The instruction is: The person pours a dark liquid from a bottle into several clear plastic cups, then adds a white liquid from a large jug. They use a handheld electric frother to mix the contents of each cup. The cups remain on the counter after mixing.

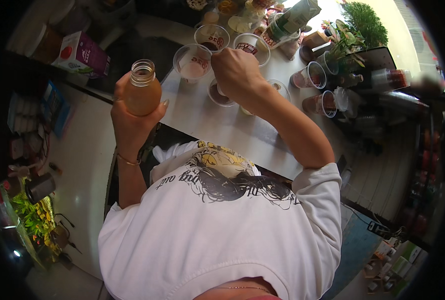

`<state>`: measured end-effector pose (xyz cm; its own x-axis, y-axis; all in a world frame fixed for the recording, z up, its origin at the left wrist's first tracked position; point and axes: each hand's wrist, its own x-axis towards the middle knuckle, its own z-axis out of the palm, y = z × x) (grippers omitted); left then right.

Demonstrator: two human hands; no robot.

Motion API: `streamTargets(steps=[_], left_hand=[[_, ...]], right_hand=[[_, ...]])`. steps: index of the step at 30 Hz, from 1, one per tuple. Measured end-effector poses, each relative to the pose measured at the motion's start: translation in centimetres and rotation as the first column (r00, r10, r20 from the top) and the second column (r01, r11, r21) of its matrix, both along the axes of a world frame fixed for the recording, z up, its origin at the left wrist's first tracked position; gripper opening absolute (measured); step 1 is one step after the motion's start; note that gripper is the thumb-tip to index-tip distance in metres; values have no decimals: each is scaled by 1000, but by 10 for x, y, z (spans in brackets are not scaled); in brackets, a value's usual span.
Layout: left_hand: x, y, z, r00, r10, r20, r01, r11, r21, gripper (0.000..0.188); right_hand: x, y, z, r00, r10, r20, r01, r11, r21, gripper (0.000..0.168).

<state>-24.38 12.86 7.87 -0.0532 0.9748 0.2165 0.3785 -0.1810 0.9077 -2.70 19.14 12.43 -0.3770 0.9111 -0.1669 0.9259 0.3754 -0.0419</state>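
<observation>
My left hand point(126, 108) is wrapped around a rounded bottle point(143, 95) of cloudy amber liquid. The bottle has a screw-thread neck with no cap on it. My right hand point(239, 75) is curled into a fist among clear plastic cups, and its fingertips are hidden, so whether it holds something cannot be seen. Just below that hand is a cup point(222, 100) with dark contents, partly covered by it. To its left stands a cup point(192, 69) with a pale pink-white layer. Behind are a printed cup point(212, 33) with dark contents and another printed cup point(261, 52).
A white counter point(192, 112) carries the cups. Two cups with reddish contents point(321, 103) point(308, 77) lean at the right. A purple-and-white carton point(83, 54) is at the left, a green-and-white carton point(295, 18) stands in a tub at the back, and plants point(366, 26) are beyond.
</observation>
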Motion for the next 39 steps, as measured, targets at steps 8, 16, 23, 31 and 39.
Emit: streamTargets(steps=[8,16,23,31,39], left_hand=[[-19,4,8,996,92,-7,-92,995,25,62],[-26,51,76,925,-297,239,252,947,199,79],[80,97,154,460,-477,749,645,759,88,56],[272,131,95,542,-795,271,770,599,218,43],[326,168,-28,776,-631,-14,631,776,-1,53]], right_hand=[[26,-65,-35,882,-367,-296,403,912,69,12],[40,-127,-90,520,-52,-853,620,710,334,13],[112,-131,-12,-15,141,-990,778,623,76,7],[215,-51,-92,69,-457,-887,858,480,-181,20],[204,20,-170,-136,-558,-818,888,297,-351,19]])
